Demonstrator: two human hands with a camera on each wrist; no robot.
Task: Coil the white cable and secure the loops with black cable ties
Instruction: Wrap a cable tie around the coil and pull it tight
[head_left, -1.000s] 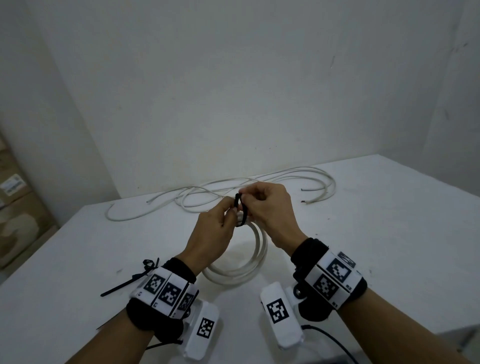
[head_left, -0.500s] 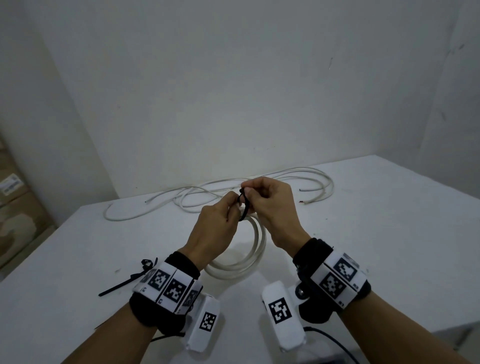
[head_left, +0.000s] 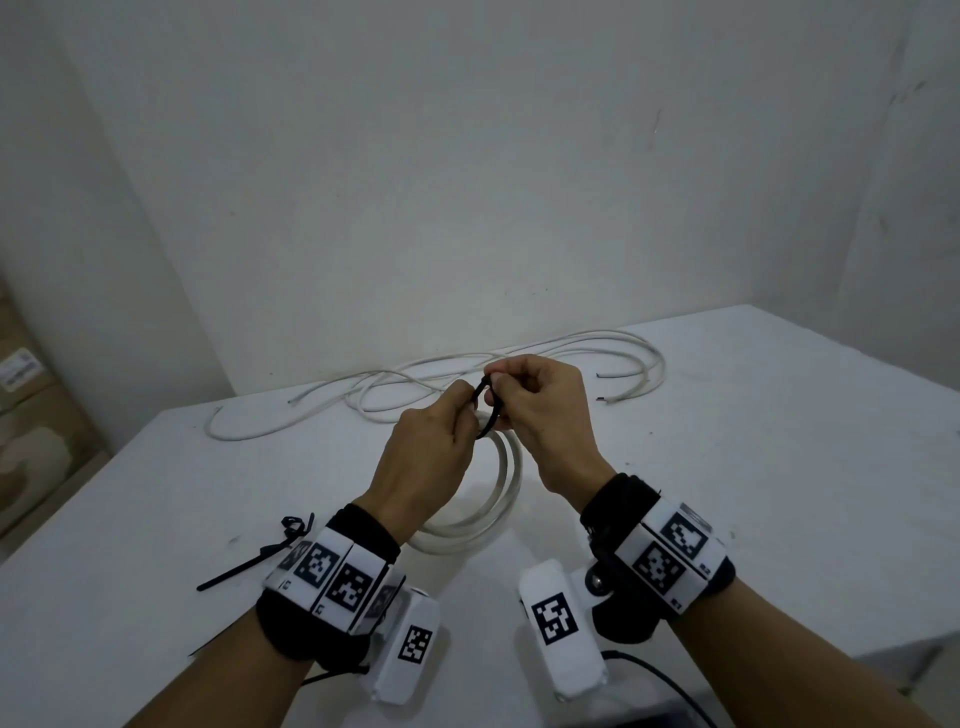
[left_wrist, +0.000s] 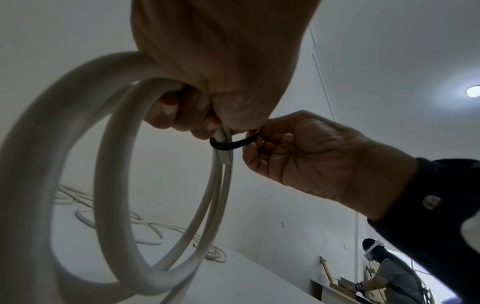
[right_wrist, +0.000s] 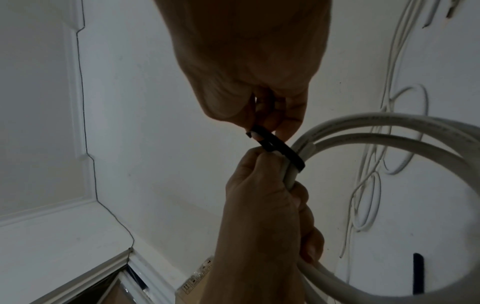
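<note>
Head: two hands (head_left: 483, 436), one tie (head_left: 488, 415).

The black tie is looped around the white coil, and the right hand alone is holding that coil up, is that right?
Not quite: the left hand grips the white coil; the right hand pinches the black tie looped around it. The left wrist view shows this.

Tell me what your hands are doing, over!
Left hand grips white coil. Right hand pinches black cable tie, looped around the coil, not snug. Nothing in the way.
</note>
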